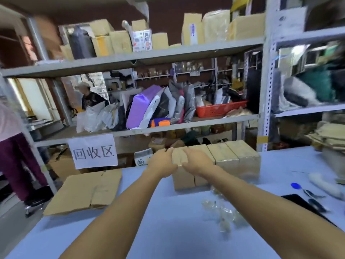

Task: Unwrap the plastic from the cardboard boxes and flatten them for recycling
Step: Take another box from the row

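Observation:
A row of small brown cardboard boxes [224,161] stands side by side on the light blue table [168,221], with shiny clear plastic around the right-hand ones. Both my hands are on the leftmost box [183,179]. My left hand [161,161] grips its left top edge. My right hand [196,161] grips its top from the right. Between the hands a tan flap or film [178,155] stands up. A flattened cardboard box [84,191] lies at the table's left edge. Crumpled clear plastic [222,214] lies in front of the row.
Scissors with blue handles [306,193] and a black phone-like slab [306,206] lie at the right. A paper sign [93,151] hangs on the metal shelving [130,60] behind the table. A person in dark red trousers [16,161] stands at the left; another person [87,96] is farther back.

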